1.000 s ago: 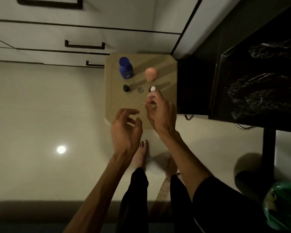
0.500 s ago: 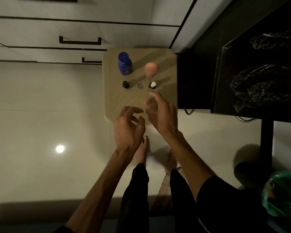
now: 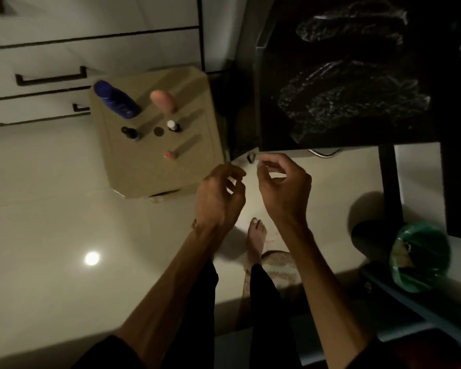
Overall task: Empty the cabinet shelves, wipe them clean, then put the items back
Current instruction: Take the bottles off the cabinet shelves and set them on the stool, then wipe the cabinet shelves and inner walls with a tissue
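Note:
A beige stool (image 3: 144,171) stands on the floor. On it are a blue bottle (image 3: 116,100), a pink bottle (image 3: 163,100), a small black-capped bottle (image 3: 129,132), a small white-capped bottle (image 3: 173,125) and a small pink item (image 3: 170,154). My left hand (image 3: 218,193) and my right hand (image 3: 284,187) hover side by side to the right of the stool, below the dark cabinet (image 3: 357,75). Both hands hold nothing and their fingers hang loosely curled.
Two black plastic bags (image 3: 351,102) lie on the cabinet shelf. White drawers with dark handles (image 3: 51,78) stand behind the stool. A green bag (image 3: 418,258) sits at the lower right. My bare foot (image 3: 256,238) is on the glossy tiled floor.
The small pink item now lies on the stool. Both hands have drawn away from the stool and moved right, toward the cabinet. The view has swung right.

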